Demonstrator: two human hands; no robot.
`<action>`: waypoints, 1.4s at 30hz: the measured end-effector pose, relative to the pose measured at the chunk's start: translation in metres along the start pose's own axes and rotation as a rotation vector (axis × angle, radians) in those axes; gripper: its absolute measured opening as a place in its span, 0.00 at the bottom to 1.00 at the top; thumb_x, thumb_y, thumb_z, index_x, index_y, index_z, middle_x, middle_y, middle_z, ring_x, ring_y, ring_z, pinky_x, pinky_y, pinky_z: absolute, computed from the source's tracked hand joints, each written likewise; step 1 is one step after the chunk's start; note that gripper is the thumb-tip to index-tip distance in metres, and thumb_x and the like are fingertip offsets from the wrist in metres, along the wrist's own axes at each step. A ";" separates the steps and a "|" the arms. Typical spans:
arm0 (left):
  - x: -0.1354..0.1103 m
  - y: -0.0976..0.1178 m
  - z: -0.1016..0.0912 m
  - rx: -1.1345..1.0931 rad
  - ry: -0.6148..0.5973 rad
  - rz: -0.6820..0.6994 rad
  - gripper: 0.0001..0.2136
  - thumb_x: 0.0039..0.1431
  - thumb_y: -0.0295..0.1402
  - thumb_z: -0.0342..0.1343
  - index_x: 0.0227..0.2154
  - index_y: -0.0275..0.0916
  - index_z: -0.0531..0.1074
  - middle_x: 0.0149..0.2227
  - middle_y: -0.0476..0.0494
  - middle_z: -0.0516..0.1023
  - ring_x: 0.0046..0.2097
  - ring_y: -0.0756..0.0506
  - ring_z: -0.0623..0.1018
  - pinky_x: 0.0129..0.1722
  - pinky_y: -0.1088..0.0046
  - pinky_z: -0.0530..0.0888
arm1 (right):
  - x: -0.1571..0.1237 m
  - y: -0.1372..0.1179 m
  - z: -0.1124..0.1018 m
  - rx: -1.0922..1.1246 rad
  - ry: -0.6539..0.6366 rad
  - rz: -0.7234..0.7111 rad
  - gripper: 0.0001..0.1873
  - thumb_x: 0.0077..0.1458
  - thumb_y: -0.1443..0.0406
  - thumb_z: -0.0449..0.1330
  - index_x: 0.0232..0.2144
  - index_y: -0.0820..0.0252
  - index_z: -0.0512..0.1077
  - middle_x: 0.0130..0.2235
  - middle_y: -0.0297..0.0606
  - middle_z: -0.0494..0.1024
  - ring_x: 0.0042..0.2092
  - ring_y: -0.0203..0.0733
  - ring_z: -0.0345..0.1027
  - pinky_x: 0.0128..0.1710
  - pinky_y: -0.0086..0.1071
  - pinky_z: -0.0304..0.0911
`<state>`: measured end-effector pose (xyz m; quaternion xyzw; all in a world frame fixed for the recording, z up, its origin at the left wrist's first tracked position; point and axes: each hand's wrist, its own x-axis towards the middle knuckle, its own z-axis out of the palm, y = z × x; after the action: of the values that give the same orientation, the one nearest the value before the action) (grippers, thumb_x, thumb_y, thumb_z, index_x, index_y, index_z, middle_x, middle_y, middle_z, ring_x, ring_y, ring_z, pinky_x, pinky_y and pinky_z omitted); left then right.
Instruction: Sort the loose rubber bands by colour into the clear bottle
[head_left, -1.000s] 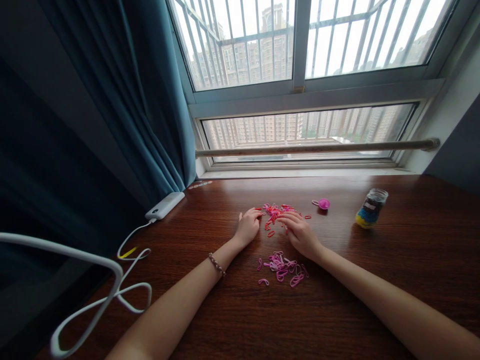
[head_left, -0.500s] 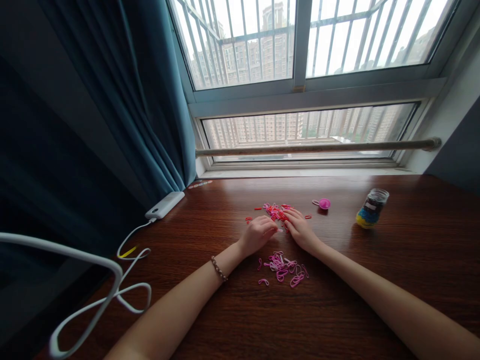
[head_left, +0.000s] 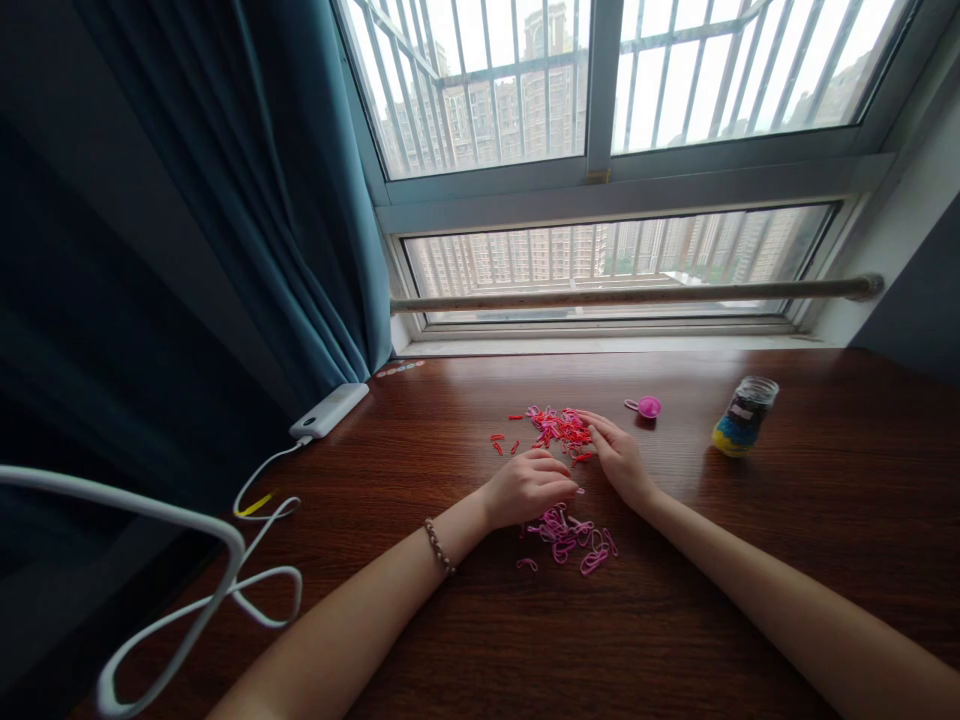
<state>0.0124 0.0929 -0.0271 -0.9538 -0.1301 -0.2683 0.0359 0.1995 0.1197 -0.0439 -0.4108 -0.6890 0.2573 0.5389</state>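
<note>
The left hand [head_left: 527, 487] pinches one pale loop [head_left: 580, 491], while the right hand [head_left: 621, 460], loosely extended, may by careless brushing scatter the red-and-pink pile [head_left: 556, 427] beside it.

Glossy wood-grain tabletop [head_left: 525, 640], smooth rubbery or plastic loops.
The brown surface looks varnished, its fine streaks showing through a sheen that mirrors window light; the red and pink loops [head_left: 559, 428] and the pink-purple loops [head_left: 570, 540] look smooth, whether rubber or plastic cannot be told. The small pink cup [head_left: 649, 407] looks like shiny plastic, the jar [head_left: 744, 415] clear and glassy at its rim. A white device [head_left: 330, 411] and white cable [head_left: 150, 503] have smooth plastic skins. The blue curtain [head_left: 300, 200] is matt folded cloth; the window frame [head_left: 637, 187] looks like satin-smooth metal; the bracelet [head_left: 439, 547] has a braided, bumpy texture.
</note>
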 end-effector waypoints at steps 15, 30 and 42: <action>-0.016 -0.032 -0.014 0.296 0.213 -0.563 0.08 0.58 0.32 0.47 0.35 0.39 0.71 0.42 0.43 0.74 0.51 0.42 0.66 0.53 0.58 0.58 | -0.013 -0.029 -0.001 0.436 -0.479 0.187 0.33 0.56 0.51 0.45 0.09 0.63 0.70 0.18 0.40 0.73 0.18 0.32 0.60 0.18 0.27 0.53; -0.019 -0.085 -0.006 0.199 -0.096 -0.578 0.10 0.58 0.31 0.43 0.38 0.41 0.69 0.54 0.46 0.66 0.61 0.44 0.54 0.59 0.52 0.45 | 0.018 0.032 -0.028 -0.282 0.015 0.025 0.24 0.58 0.55 0.42 0.33 0.60 0.75 0.38 0.42 0.77 0.44 0.47 0.68 0.46 0.40 0.60; -0.025 -0.095 -0.002 0.091 -0.207 -0.612 0.15 0.61 0.37 0.39 0.49 0.48 0.63 0.53 0.49 0.66 0.59 0.44 0.56 0.58 0.50 0.44 | 0.024 0.045 -0.024 -0.323 -0.202 -0.037 0.28 0.59 0.53 0.39 0.34 0.56 0.76 0.41 0.39 0.76 0.50 0.45 0.62 0.54 0.44 0.52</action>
<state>-0.0341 0.1786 -0.0386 -0.8901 -0.4257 -0.1622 -0.0171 0.2331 0.1613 -0.0603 -0.4513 -0.7792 0.1735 0.3989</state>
